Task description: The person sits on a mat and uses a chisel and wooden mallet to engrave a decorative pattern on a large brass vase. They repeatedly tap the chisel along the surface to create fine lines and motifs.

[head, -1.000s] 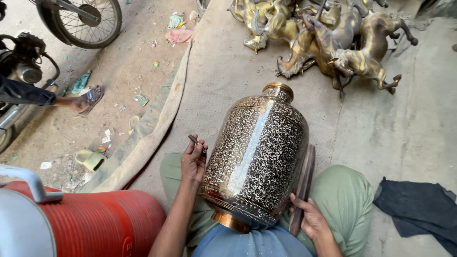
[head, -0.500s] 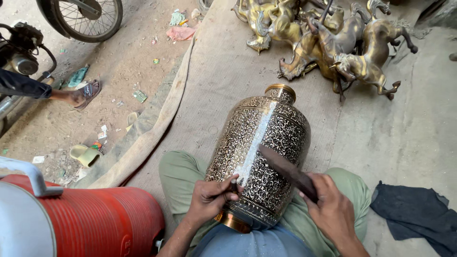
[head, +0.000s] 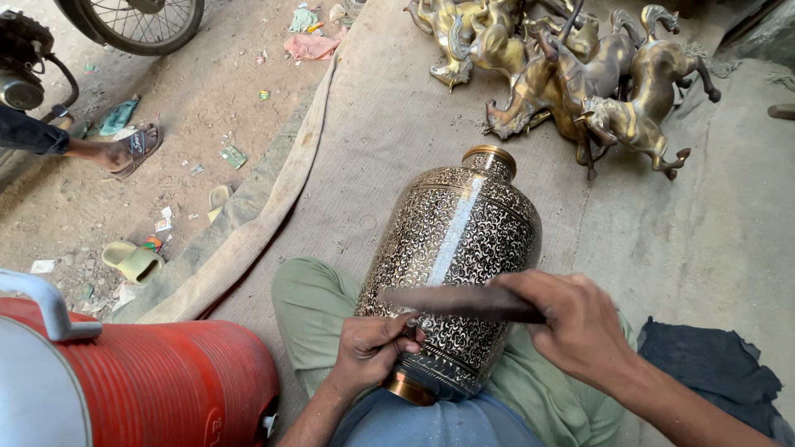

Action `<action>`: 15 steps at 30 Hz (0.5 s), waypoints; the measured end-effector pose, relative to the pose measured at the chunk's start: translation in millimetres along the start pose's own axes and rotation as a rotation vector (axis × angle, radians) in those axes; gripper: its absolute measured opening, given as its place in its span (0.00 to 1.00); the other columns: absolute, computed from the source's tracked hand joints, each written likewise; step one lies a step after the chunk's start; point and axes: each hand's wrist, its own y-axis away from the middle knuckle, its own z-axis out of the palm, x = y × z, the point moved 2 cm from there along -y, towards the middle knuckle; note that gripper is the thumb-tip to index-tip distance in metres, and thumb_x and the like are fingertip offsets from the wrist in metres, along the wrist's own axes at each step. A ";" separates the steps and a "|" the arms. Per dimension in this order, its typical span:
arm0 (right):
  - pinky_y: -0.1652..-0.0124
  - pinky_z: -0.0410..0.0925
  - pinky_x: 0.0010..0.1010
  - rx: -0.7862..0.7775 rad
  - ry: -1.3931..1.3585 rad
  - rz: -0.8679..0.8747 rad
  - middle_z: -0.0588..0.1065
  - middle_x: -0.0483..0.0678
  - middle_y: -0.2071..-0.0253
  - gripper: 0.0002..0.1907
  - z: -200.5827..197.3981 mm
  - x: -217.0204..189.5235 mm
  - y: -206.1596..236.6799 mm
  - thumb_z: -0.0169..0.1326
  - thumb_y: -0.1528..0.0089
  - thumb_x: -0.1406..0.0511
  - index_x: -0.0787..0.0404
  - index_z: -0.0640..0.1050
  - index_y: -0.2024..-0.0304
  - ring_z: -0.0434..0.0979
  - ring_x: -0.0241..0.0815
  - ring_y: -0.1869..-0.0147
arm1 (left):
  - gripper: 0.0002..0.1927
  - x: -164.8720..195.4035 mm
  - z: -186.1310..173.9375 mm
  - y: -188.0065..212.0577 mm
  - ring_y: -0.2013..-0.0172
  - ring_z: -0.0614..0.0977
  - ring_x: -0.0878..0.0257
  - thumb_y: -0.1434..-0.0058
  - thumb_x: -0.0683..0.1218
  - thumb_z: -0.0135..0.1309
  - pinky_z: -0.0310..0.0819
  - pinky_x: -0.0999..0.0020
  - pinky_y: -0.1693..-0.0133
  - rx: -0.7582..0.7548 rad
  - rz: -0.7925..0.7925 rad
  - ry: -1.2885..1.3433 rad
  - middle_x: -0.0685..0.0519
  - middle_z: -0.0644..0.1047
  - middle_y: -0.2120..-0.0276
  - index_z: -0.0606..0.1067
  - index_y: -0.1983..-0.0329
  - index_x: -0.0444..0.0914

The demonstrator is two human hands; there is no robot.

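The engraved brass vase lies across the person's lap, looking heavy, rigid and slick. The left hand pinches a small chisel against its belly; the right hand grips a flat dark bar. Best held by neck and base.

An engraved metal vase lies across the seated person's lap, its neck pointing away onto a woven mat. The left hand presses a small chisel against the vase near its base; the right hand holds a flat striking bar crosswise above it. Metal horse figures crowd the mat's far edge. A water cooler stands at the near left, a folded cloth at the near right. Beyond the mat's left edge, on dirt, rest a sandalled foot and a motorcycle wheel.
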 end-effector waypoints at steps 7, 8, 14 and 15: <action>0.56 0.75 0.36 -0.010 -0.087 0.116 0.84 0.47 0.62 0.32 4.1 -4.2 -1.0 0.57 0.50 0.72 0.48 0.78 0.42 0.87 0.44 0.60 | 0.27 2.1 -1.6 -1.5 0.67 0.89 0.64 0.46 0.27 0.52 0.86 0.72 0.62 -0.034 -0.056 0.044 0.47 0.86 0.67 0.79 0.43 0.35; 0.55 0.75 0.36 0.046 -0.163 0.020 0.83 0.49 0.60 0.32 4.0 -5.7 -0.8 0.56 0.52 0.73 0.53 0.77 0.43 0.86 0.45 0.57 | 0.26 2.8 -2.2 -1.4 0.67 0.89 0.64 0.45 0.27 0.53 0.86 0.72 0.62 -0.029 -0.053 0.043 0.47 0.86 0.67 0.79 0.43 0.35; 0.59 0.76 0.36 0.035 -0.253 0.053 0.83 0.46 0.62 0.24 8.2 -5.7 0.6 0.57 0.48 0.72 0.51 0.79 0.48 0.85 0.42 0.60 | 0.24 3.2 -5.2 -2.1 0.67 0.89 0.64 0.45 0.27 0.54 0.85 0.72 0.62 -0.049 -0.053 0.042 0.47 0.86 0.67 0.80 0.45 0.34; 0.61 0.77 0.36 -0.009 -0.383 0.145 0.82 0.45 0.65 0.22 9.7 -4.2 1.1 0.58 0.45 0.71 0.52 0.79 0.48 0.84 0.43 0.61 | 0.24 2.5 -5.4 -1.4 0.68 0.89 0.64 0.44 0.27 0.53 0.85 0.72 0.63 -0.044 -0.067 0.046 0.47 0.86 0.67 0.80 0.45 0.34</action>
